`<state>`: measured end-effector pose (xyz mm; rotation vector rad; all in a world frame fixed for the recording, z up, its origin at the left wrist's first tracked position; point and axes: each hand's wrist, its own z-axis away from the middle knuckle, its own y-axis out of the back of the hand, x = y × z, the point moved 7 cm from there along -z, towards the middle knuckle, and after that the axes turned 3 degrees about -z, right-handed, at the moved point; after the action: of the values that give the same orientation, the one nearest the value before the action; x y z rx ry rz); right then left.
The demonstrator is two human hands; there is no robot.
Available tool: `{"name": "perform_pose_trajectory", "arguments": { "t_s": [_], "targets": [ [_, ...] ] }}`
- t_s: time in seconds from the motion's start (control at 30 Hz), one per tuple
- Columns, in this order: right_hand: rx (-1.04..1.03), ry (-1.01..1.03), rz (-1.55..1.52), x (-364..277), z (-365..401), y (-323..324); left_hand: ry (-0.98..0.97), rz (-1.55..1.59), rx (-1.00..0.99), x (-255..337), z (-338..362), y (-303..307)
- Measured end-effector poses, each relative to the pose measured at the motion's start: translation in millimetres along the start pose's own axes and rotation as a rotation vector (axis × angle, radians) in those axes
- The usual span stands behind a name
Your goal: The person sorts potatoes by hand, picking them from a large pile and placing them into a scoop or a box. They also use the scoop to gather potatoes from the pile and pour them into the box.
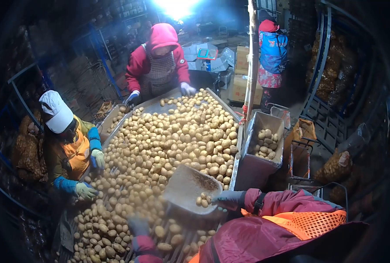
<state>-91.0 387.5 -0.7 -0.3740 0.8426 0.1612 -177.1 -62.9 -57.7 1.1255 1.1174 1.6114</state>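
My left hand [139,225], in a grey glove and smeared by motion, is over the potatoes [177,136] at the near end of the sorting table; its fingers cannot be made out. My right hand [230,200], also gloved, reaches in from the right to the edge of a metal chute [188,186]. Its fingers appear stretched toward a few potatoes [203,200] lying in the chute, with no clear grip on them. Slatted bars [177,250] show beneath loose potatoes close to my body.
Across the table stands a person in a red hood [163,35]; another in a white cap [57,111] works at the left. A bin [258,168] of potatoes adjoins the right rim beside a pole [250,65]. Cardboard boxes [242,87], filled sacks [335,166] and a person in blue [273,50] are behind.
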Motion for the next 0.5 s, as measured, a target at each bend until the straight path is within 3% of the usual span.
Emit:
{"name": "perform_pose_trajectory", "arguments": {
  "t_s": [0.07,0.13,0.2,0.23,0.33,0.37,0.47,0.5],
  "targets": [
    [-0.037,0.069,0.073,-9.0,2.5,-4.1,-0.071,0.100,0.087,23.0,31.2,7.0],
    [0.003,-0.041,-0.050,-3.6,3.3,-4.3,-0.133,0.198,0.173,22.8,46.5,12.8],
    [0.002,-0.019,-0.015,-6.7,3.2,-4.9,0.056,0.106,0.235,-24.3,51.5,12.7],
    [0.011,0.006,0.015,-8.3,2.7,-4.8,0.082,-0.062,0.417,-37.8,61.2,22.3],
    [0.019,-0.067,-0.030,15.3,-15.7,7.4,0.225,0.018,0.405,-72.3,68.7,24.9],
    [0.016,-0.066,-0.030,18.7,-19.0,9.8,0.292,0.034,0.264,-73.8,67.1,22.1],
    [0.011,-0.100,-0.045,27.7,-25.4,18.6,0.289,0.197,0.231,-48.7,62.8,8.8],
    [0.028,-0.083,-0.039,29.7,-29.0,21.4,0.299,0.022,0.221,-45.5,51.1,-8.1]
  ]
}}
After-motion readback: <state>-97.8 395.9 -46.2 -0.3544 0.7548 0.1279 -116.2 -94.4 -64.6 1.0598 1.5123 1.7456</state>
